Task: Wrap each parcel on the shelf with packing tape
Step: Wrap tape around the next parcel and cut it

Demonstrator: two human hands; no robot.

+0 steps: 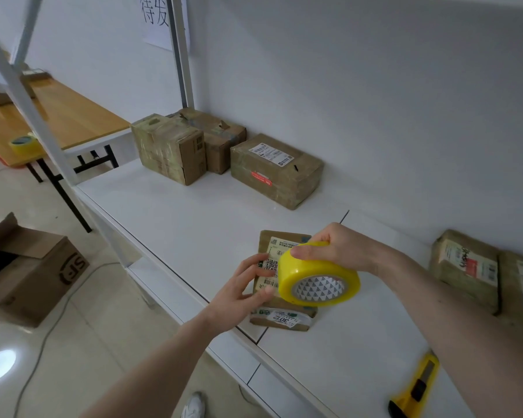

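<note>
My right hand (334, 247) grips a glossy yellow tape roll (317, 274) with a triangle-patterned core. My left hand (245, 291), fingers relaxed, presses the flat brown cardboard parcel (280, 318) lying on the smooth white shelf (194, 212); its label reads "3012". A floor box (24, 276) says "SF".

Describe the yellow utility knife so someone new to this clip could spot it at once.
Start at the white shelf and follow its front edge to the near right. There, under the right forearm, lies the utility knife: the only tool on the shelf, slim, yellow and black, unlike the brown parcels.
</note>
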